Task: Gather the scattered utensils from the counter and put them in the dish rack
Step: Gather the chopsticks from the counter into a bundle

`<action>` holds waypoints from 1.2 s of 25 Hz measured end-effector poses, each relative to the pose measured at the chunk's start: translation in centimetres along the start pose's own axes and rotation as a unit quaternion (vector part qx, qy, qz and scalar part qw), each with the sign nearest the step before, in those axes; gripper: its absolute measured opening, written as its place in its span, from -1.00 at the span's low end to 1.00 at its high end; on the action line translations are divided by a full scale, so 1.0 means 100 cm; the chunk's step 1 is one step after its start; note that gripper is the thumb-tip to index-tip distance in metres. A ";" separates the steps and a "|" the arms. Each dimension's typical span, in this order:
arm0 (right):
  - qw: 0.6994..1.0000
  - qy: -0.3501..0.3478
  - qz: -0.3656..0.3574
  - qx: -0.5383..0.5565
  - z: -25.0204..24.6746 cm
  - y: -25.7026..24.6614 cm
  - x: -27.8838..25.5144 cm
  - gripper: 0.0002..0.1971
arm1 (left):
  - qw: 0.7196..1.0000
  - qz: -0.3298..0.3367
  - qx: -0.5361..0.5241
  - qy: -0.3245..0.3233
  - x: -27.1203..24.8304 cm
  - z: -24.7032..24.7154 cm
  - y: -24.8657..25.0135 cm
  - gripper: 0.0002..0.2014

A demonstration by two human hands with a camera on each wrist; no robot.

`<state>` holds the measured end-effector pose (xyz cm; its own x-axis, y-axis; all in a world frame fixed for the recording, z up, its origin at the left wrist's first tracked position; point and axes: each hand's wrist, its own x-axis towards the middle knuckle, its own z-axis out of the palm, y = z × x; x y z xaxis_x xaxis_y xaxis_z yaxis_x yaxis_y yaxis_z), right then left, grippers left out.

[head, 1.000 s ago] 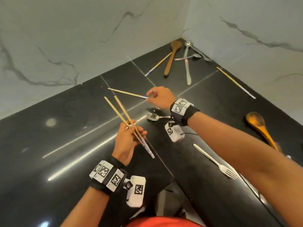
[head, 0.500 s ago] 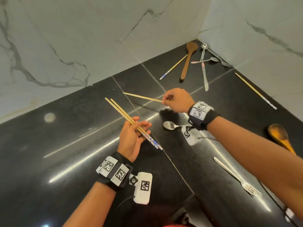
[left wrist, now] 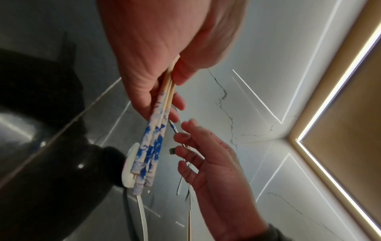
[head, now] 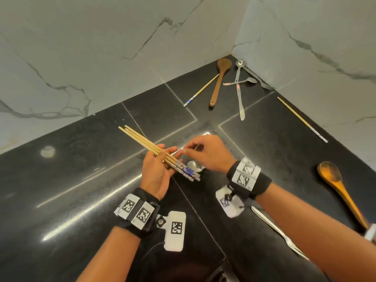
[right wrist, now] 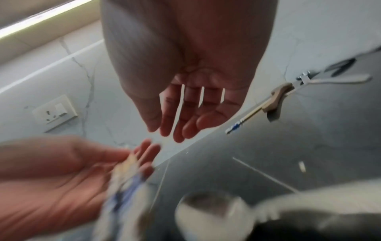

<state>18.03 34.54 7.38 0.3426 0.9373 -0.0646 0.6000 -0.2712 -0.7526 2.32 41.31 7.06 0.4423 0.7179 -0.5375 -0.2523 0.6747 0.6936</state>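
Observation:
My left hand (head: 162,157) holds three wooden chopsticks (head: 142,140) with blue-and-white ends above the black counter (head: 71,190). In the left wrist view its thumb and fingers (left wrist: 177,104) pinch the chopsticks (left wrist: 152,146). My right hand (head: 195,149) hovers just right of the left fingertips, fingers relaxed. The right wrist view shows that hand (right wrist: 181,120) empty. A metal spoon (head: 194,165) lies on the counter under both hands. No dish rack is in view.
In the far corner lie a brown wooden spoon (head: 220,80), a chopstick (head: 201,90), a metal ladle (head: 239,88), a spoon (head: 244,81) and a fork (head: 259,79). Another chopstick (head: 301,119) lies along the right wall. Nearer me are a yellow wooden spoon (head: 337,188) and a fork (head: 278,231).
My right hand carried the single chopstick over to the left hand and let go of it. The left hand now holds three chopsticks instead of two.

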 end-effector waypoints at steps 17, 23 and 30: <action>0.940 -0.016 0.032 -0.340 -0.013 0.030 0.148 -0.80 | 0.998 0.000 -0.025 0.050 0.019 -0.026 0.019 -0.89; 0.965 -0.038 0.066 -0.253 -0.009 0.030 0.053 -0.90 | 1.000 -0.006 -0.013 0.022 0.005 -0.011 0.012 -0.91; 0.994 0.072 0.036 0.077 -0.038 0.005 -0.010 -0.85 | 1.000 -0.015 0.017 -0.022 -0.009 0.026 -0.005 -0.94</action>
<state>20.73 32.68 9.52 0.4863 0.8731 -0.0357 0.4562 -0.2885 -0.8418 4.29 39.89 8.37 0.4870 0.6890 -0.5368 -0.2094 0.6888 0.6941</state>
